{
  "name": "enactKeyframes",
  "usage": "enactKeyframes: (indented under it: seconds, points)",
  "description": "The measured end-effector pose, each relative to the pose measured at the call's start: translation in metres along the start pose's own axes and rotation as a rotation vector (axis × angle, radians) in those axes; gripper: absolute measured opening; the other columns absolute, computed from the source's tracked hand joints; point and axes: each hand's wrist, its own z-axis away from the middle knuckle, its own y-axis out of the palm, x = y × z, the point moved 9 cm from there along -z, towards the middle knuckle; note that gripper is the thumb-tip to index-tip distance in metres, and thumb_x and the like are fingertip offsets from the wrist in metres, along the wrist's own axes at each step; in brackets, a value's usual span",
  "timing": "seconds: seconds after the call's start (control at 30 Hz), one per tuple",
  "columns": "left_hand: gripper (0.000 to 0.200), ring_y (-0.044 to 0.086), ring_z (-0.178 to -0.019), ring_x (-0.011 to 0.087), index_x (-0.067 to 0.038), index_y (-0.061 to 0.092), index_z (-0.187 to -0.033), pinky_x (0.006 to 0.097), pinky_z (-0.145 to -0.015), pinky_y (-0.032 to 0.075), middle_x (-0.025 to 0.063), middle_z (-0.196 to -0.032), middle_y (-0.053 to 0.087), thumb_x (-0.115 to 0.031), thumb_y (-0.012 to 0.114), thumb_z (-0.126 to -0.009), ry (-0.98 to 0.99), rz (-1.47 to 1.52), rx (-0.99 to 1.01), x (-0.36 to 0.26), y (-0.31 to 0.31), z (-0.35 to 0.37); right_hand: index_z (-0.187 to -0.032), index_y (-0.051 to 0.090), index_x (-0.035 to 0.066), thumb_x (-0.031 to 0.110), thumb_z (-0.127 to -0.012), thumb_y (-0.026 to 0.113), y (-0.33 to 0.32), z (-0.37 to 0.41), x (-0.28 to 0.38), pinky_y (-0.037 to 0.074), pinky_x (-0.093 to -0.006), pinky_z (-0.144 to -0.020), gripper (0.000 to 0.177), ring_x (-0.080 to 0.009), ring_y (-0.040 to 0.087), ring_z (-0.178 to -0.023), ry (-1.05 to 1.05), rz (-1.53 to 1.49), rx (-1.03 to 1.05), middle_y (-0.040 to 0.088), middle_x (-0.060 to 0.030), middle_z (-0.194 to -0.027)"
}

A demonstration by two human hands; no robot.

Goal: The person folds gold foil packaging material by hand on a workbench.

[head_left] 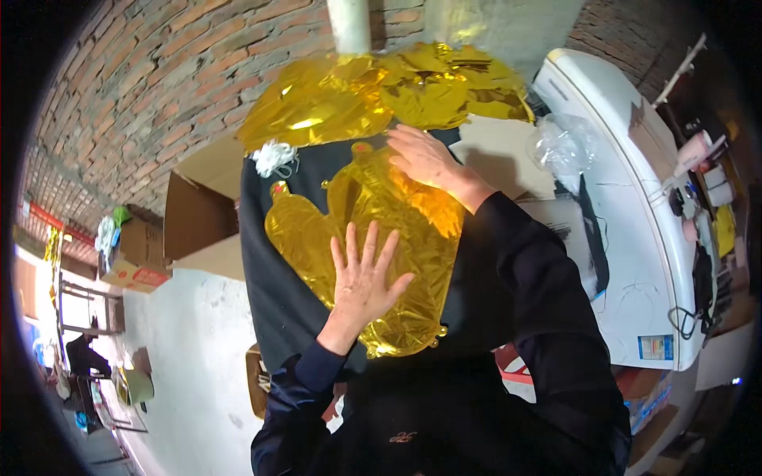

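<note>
Flat, uninflated gold foil balloons lie on a black cloth-covered surface, with small tabs along their edges. My left hand rests on the foil's left part, palm down and fingers spread. Higher up, my right hand lies flat over the far right edge of the foil, fingers stretched out. Neither hand grips anything that I can see. More shiny gold foil is heaped along the far edge, and a bundle of white string sits at the far left corner.
An open cardboard box stands left of the work surface. On the right is a long white appliance with a clear plastic bag on it. A brick wall rises behind, with a white pipe.
</note>
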Motion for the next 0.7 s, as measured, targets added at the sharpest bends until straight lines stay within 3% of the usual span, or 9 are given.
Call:
enactKeyframes:
  seconds: [0.03,0.13,0.23,0.33,0.43,0.47,0.57,0.67,0.7]
  points:
    - [0.080,0.023,-0.156,0.0503,-0.018,0.041,-0.163,0.0708,-0.122,0.016,0.0192,-0.167,0.034,-0.063,0.057,-0.098,0.001,-0.002,-0.004,0.001,0.001,0.000,-0.132,0.067,0.003,0.033,-0.099,0.063,-0.027,0.002,0.002,0.046,-0.0414,-0.112,0.045,-0.0316,0.056,-0.134,-0.033,-0.074,-0.120,0.067,-0.0127,-0.137]
    - [0.080,0.021,-0.157,0.0481,-0.015,0.040,-0.163,0.0696,-0.123,0.014,0.0196,-0.169,0.032,-0.062,0.056,-0.099,0.003,0.018,0.003,0.000,-0.001,0.001,-0.121,0.071,0.005,0.025,-0.095,0.065,-0.061,0.002,-0.045,0.052,-0.0401,-0.100,0.033,-0.0305,0.062,-0.119,0.059,0.079,-0.163,0.072,-0.0101,-0.119]
    - [0.081,0.018,-0.159,0.0463,-0.013,0.040,-0.163,0.0681,-0.125,0.011,0.0205,-0.170,0.030,-0.062,0.055,-0.100,0.007,0.040,0.012,-0.001,-0.006,-0.001,-0.116,0.070,0.007,0.018,-0.093,0.063,-0.086,0.018,-0.121,0.053,-0.0421,-0.097,0.027,-0.0308,0.063,-0.118,0.399,0.241,-0.196,0.072,-0.0111,-0.113]
    - [0.083,0.016,-0.159,0.0458,-0.009,0.038,-0.163,0.0657,-0.127,0.008,0.0222,-0.170,0.028,-0.061,0.056,-0.100,0.001,0.080,0.043,-0.001,-0.009,-0.001,-0.116,0.069,0.009,0.014,-0.094,0.059,-0.093,0.045,-0.188,0.053,-0.0466,-0.096,0.024,-0.0304,0.062,-0.121,0.644,0.396,-0.231,0.070,-0.0105,-0.115]
    - [0.084,0.016,-0.160,0.0459,-0.007,0.037,-0.162,0.0648,-0.127,0.007,0.0226,-0.170,0.028,-0.059,0.057,-0.100,-0.003,0.127,0.052,0.001,-0.011,-0.003,-0.120,0.067,0.010,0.013,-0.095,0.057,-0.080,0.060,-0.232,0.051,-0.0523,-0.096,0.027,-0.0309,0.061,-0.124,0.690,0.423,-0.301,0.069,-0.0098,-0.121]
    - [0.085,0.015,-0.160,0.0463,-0.005,0.036,-0.162,0.0639,-0.128,0.007,0.0235,-0.169,0.028,-0.058,0.058,-0.100,-0.012,0.141,0.067,0.002,-0.012,-0.004,-0.126,0.064,0.011,0.014,-0.096,0.058,-0.073,0.062,-0.242,0.051,-0.0541,-0.096,0.031,-0.0306,0.060,-0.126,0.720,0.410,-0.236,0.067,-0.0091,-0.126]
    - [0.086,0.015,-0.160,0.0466,-0.005,0.035,-0.162,0.0636,-0.128,0.007,0.0241,-0.169,0.028,-0.057,0.058,-0.099,-0.017,0.193,0.061,0.004,-0.013,-0.004,-0.119,0.070,0.013,0.016,-0.096,0.060,-0.068,0.059,-0.254,0.050,-0.0559,-0.098,0.026,-0.0303,0.060,-0.126,0.758,0.369,-0.221,0.068,-0.0079,-0.122]
    - [0.085,0.015,-0.160,0.0469,-0.004,0.035,-0.162,0.0631,-0.128,0.008,0.0246,-0.169,0.028,-0.058,0.058,-0.100,-0.027,0.217,0.076,0.005,-0.014,-0.004,-0.106,0.076,0.014,0.020,-0.093,0.066,-0.068,0.050,-0.260,0.054,-0.0519,-0.093,0.017,-0.0306,0.066,-0.118,0.753,0.438,-0.174,0.073,-0.0076,-0.112]
    - [0.085,0.015,-0.159,0.0469,-0.004,0.035,-0.162,0.0631,-0.128,0.009,0.0246,-0.169,0.028,-0.058,0.058,-0.100,-0.031,0.226,0.078,0.006,-0.013,-0.004,-0.106,0.077,0.015,0.021,-0.093,0.067,-0.068,0.049,-0.272,0.055,-0.0501,-0.092,0.018,-0.0311,0.067,-0.116,0.838,0.389,-0.110,0.074,-0.0092,-0.113]
